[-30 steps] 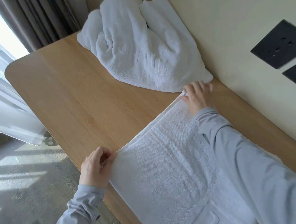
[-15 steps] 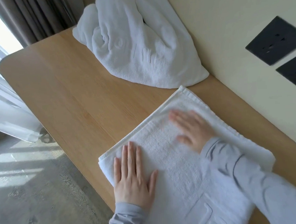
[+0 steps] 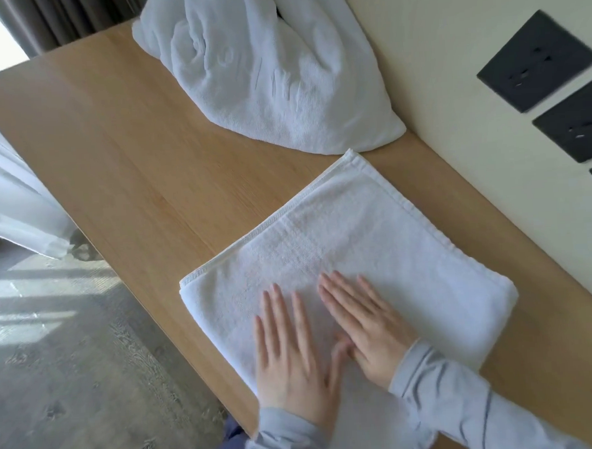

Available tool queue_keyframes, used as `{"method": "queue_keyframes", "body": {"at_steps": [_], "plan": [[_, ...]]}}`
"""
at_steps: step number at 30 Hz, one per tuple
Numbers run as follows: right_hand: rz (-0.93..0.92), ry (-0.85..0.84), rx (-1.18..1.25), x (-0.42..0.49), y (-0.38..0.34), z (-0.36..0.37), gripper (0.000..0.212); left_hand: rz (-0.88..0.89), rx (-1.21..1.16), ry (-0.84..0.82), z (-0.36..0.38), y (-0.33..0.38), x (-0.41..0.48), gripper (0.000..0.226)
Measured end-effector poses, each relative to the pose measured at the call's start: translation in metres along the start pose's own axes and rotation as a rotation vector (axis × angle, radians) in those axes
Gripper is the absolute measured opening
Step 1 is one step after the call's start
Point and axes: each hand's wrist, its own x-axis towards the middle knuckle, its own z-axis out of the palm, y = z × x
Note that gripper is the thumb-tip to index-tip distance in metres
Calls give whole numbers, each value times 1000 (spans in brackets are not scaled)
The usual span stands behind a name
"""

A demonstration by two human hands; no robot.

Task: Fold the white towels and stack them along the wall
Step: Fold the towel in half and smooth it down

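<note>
1. The left hand (image 3: 291,358) lies flat on the folded towel (image 3: 374,240), fingers straight and slightly spread, gripping nothing.
2. The right hand (image 3: 365,327) lies flat just beside it on the same towel, fingers straight and pointing ahead and a little left, also gripping nothing.
3. The two hands are close together, and the left thumb sits against the inner edge of the right hand.
4. The folded towel lies on the wooden table (image 3: 130,157) under both palms and spreads ahead of the hands and out to the right of the right hand.
5. Its stitched hems run along the edge ahead of the fingertips, and a rounded fold sits to the right of the right hand.
6. A strip of bare table separates that towel from the wall (image 3: 433,62) to the right of the right hand.
7. Well ahead of both hands, a loose heap of white towels (image 3: 263,82) rests against the wall; whether the folded towel's far corner touches it, I cannot tell.
8. Dark socket plates (image 3: 536,60) sit on the wall, ahead and right of the right hand.
9. Left of the left hand, past the table edge, are the floor (image 3: 72,373) and a sheer curtain (image 3: 8,191).
10. Grey sleeves (image 3: 468,404) cover both wrists.
</note>
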Motion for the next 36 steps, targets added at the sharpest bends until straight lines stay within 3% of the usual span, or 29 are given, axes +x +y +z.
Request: {"method": "queue_keyframes", "body": {"at_steps": [5,10,13,16,18,20,22,24,27,30,34,36], "plan": [[18,-188,-162,-34,48,3,62,38,64,-54,24,8,-36,78],[346,-279,-184,-64,148,-10,72,29,56,-1,34,4,-37,77],[511,-232,-29,-68,172,-8,87,36,23,36,32,4,-38,75],[674,-17,269,-55,171,-4,71,20,-189,167,23,3,-36,70],[810,175,530,-34,168,-6,56,-187,-383,295,13,1,-34,67],[909,236,707,-11,168,-9,47,-524,-558,415,1,-6,-27,67],[959,161,753,7,168,-14,52,-767,-761,409,-6,-20,-17,53],[973,22,726,18,173,-18,64,-917,-922,300,-8,-34,-7,39],[1024,-221,674,29,178,-26,88,-1059,-1057,174,-10,-46,1,42],[1019,-254,719,31,172,-39,83,-1009,-1011,113,-16,-41,4,33],[940,-23,764,10,148,-65,70,-687,-763,179,-32,-31,4,22],[980,54,705,-13,139,-74,50,-532,-694,153,-43,-30,11,31]]}}
